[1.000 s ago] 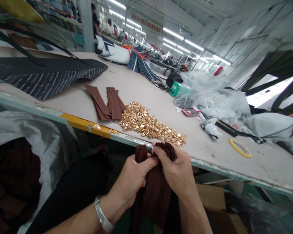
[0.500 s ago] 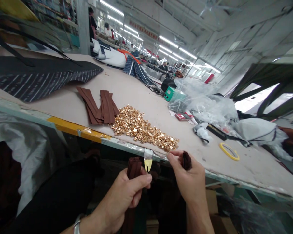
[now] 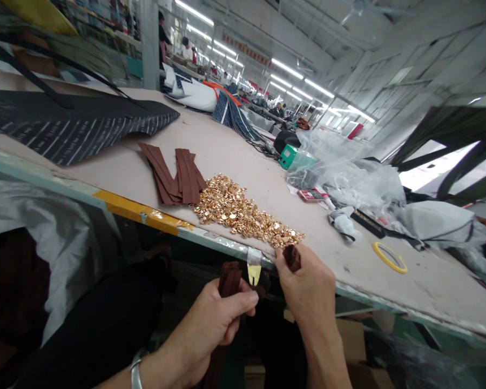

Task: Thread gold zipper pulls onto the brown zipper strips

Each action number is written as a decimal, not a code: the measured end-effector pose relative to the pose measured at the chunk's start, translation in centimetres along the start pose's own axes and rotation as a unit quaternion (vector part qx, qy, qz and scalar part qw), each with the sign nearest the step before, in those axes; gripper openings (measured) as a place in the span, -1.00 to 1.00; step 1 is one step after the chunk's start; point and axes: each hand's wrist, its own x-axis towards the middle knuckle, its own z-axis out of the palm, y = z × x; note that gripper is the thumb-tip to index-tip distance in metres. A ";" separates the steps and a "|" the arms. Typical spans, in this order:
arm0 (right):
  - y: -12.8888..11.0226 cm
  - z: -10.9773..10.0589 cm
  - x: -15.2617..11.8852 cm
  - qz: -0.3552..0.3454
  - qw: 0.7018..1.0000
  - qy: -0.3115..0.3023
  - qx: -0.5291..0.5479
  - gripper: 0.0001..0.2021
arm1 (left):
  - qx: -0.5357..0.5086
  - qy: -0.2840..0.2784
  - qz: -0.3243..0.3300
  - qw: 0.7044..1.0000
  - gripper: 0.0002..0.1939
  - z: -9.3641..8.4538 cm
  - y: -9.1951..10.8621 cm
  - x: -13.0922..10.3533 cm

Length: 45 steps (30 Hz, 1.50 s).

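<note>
My left hand [image 3: 222, 310] is closed round a bundle of dark brown fabric strips [image 3: 229, 278], whose lower ends hang below it. Its thumb and fingertip meet just under a yellow-and-silver tab [image 3: 254, 266] fixed to the table edge. My right hand [image 3: 305, 278] is closed too, with a dark brown rolled strip [image 3: 292, 257] curled in its fingers. Its fingertips are at the table edge, beside the near end of a pile of gold metal pieces [image 3: 243, 210]. Whether a gold piece is between them I cannot tell. More brown strips [image 3: 188, 178] lie left of the pile.
Black striped fabric [image 3: 81, 129] covers the table's left side. To the right are a yellow tape roll [image 3: 389, 257], clear plastic bags [image 3: 348, 178], a green box [image 3: 291, 156] and a red packet [image 3: 311, 195]. Yellow tape [image 3: 137, 210] runs along the front edge.
My right hand has moved left and turned, bringing its fingertips closer to the gold pile. My left hand keeps its grip below the tab. The view has shifted slightly.
</note>
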 end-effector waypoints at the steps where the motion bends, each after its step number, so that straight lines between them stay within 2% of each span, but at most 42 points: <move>1: 0.1 -0.1 0.0 0.011 1.000 0.003 0.026 -0.84 | -0.001 -0.002 -0.003 1.000 -0.84 0.0 0.0 0.0; 5: 0.3 0.0 0.1 -0.015 0.997 -0.004 0.071 -0.83 | 0.001 -0.009 -0.008 1.000 -0.83 0.1 -0.3 0.1; 10: 0.3 0.8 0.4 -0.020 0.999 -0.005 -0.028 -0.81 | 0.004 -0.017 -0.013 1.000 -0.83 0.0 -0.5 0.3; 12: 0.3 0.7 0.3 -0.012 0.999 0.002 -0.031 -0.79 | -0.004 -0.016 -0.016 1.000 -0.82 -0.1 -0.4 0.4; 14: 0.3 0.3 -0.1 0.000 0.999 0.007 0.040 -0.78 | -0.022 -0.021 -0.026 0.999 -0.81 -0.2 -0.3 0.3; 16: 0.1 -0.3 -0.9 0.009 0.985 -0.009 0.171 -0.80 | -0.043 -0.034 -0.041 0.998 -0.80 -0.4 -0.3 0.2; 19: -0.7 -1.1 -2.5 0.009 0.932 -0.073 0.356 -0.83 | -0.060 -0.063 -0.049 0.995 -0.76 -0.5 -0.4 0.1; 22: -1.6 -1.3 -4.0 0.018 0.900 -0.112 0.421 -0.82 | -0.065 -0.064 -0.026 0.995 -0.70 -0.6 -0.8 0.1; 29: -1.8 -0.7 -5.9 0.013 0.917 -0.110 0.383 -0.86 | -0.066 -0.055 0.028 0.996 -0.69 -0.6 -1.3 0.4; 35: -1.6 -0.6 -6.0 -0.142 0.929 -0.062 0.335 -0.85 | -0.056 -0.052 0.040 0.996 -0.69 -0.8 -1.3 0.3; 38: -1.5 -0.3 -5.8 -0.187 0.933 -0.029 0.306 -0.82 | -0.055 -0.050 0.041 0.996 -0.70 -0.9 -1.5 0.3; 41: -1.6 0.0 -5.8 -0.199 0.942 0.005 0.271 -0.83 | -0.056 -0.051 0.043 0.996 -0.73 -0.9 -1.4 0.2; 45: -2.1 0.3 -5.7 -0.189 0.952 0.029 0.239 -0.88 | -0.062 -0.041 0.042 0.996 -0.88 -0.8 -0.9 -0.1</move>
